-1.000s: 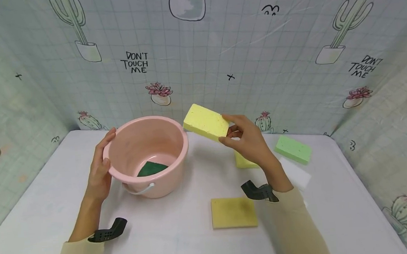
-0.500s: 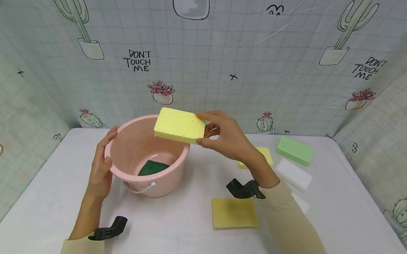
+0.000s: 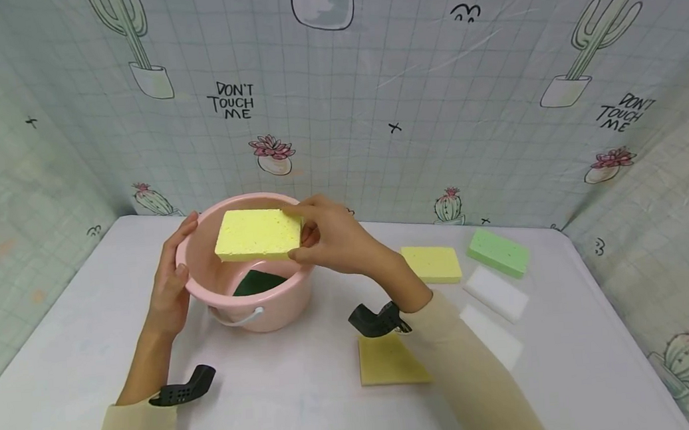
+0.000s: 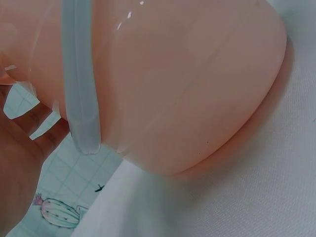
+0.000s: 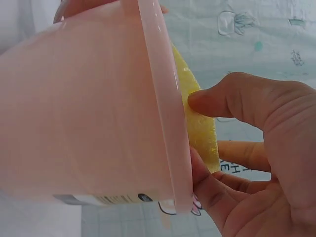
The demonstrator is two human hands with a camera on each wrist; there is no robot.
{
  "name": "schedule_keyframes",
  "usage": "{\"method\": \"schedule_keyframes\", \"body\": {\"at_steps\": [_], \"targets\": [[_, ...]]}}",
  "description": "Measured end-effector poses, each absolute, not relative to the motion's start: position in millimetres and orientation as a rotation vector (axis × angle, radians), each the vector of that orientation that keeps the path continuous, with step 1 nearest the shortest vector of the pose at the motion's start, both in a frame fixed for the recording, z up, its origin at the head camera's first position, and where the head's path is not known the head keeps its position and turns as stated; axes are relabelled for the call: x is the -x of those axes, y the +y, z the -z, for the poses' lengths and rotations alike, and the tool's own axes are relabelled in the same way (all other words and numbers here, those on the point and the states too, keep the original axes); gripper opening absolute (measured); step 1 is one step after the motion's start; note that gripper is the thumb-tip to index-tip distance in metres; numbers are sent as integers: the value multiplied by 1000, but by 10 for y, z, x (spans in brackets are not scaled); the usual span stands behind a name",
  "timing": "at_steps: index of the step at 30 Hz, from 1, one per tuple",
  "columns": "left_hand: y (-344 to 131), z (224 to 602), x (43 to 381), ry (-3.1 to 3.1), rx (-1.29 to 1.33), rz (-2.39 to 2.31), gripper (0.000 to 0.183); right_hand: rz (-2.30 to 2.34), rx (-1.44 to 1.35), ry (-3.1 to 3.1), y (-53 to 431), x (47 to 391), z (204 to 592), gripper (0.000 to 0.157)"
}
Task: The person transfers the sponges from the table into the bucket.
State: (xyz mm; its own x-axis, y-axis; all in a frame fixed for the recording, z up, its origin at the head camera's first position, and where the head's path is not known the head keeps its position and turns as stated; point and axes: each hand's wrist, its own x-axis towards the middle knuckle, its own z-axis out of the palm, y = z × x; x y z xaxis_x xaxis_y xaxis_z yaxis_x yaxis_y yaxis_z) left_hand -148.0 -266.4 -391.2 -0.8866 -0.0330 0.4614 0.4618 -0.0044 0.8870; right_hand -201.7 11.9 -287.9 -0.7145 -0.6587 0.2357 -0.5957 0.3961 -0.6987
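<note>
A pink bucket (image 3: 273, 310) with a pale handle (image 4: 80, 74) stands left of centre in the head view. My left hand (image 3: 171, 284) holds its left side at the rim, thumb towards the front. Over the bucket's mouth, my right hand (image 3: 330, 236) pinches one end of a thick yellow sponge (image 3: 258, 234) between thumb and fingers. In the right wrist view the sponge's edge (image 5: 200, 126) shows past the rim, with my thumb on it. A dark green piece (image 3: 257, 282) lies on the bucket's floor; its kind is unclear.
To the right lie a second yellow sponge (image 3: 432, 264), a green sponge (image 3: 498, 252) and two white blocks (image 3: 496, 293), one partly behind my right sleeve. A flat dull-yellow piece (image 3: 391, 361) lies near the front, partly covered by my right forearm. A patterned curtain surrounds the white table (image 3: 262, 407).
My right hand has carried the yellow sponge left and slightly down, from right of the bucket to over its mouth. My left hand has stayed on the bucket.
</note>
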Motion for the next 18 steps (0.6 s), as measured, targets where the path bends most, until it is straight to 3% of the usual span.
{"method": "schedule_keyframes", "body": {"at_steps": [18], "targets": [[-2644,3891,1463,-1923,434,1959,58,959,1205,2542,-134,1999,2886,55]]}}
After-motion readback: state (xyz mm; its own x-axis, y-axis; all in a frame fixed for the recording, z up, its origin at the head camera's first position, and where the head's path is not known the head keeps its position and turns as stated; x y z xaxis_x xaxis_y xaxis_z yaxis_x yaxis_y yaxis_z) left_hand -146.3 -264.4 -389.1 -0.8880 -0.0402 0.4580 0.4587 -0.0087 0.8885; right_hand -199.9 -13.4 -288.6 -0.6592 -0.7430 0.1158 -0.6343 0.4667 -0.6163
